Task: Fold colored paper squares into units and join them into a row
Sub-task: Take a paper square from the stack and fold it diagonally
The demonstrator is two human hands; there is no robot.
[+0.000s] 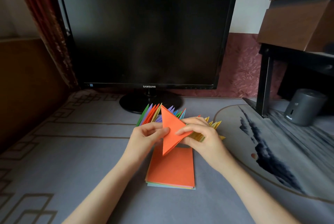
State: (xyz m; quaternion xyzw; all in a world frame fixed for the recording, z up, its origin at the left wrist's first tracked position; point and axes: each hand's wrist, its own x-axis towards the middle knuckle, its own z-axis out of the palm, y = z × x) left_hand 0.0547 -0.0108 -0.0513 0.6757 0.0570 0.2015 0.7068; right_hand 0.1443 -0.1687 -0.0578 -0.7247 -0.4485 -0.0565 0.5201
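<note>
An orange folded paper unit (170, 130), a pointed kite-like shape, is held upright above the table. My left hand (146, 134) pinches its left edge and my right hand (198, 133) pinches its right side. Behind the hands a row of joined folded units (153, 115) in green, purple, orange and yellow stands fanned on the table, and its yellow end (215, 126) shows past my right hand. Below the hands lies a stack of colored paper squares (171, 169) with an orange sheet on top.
A black monitor (146, 37) on a round stand (133, 103) stands just behind the row. At the right are a dark shelf frame (265, 79), a grey cylinder (305, 107) and a printed mat (271, 142). The table carries a grey cloth (72, 160).
</note>
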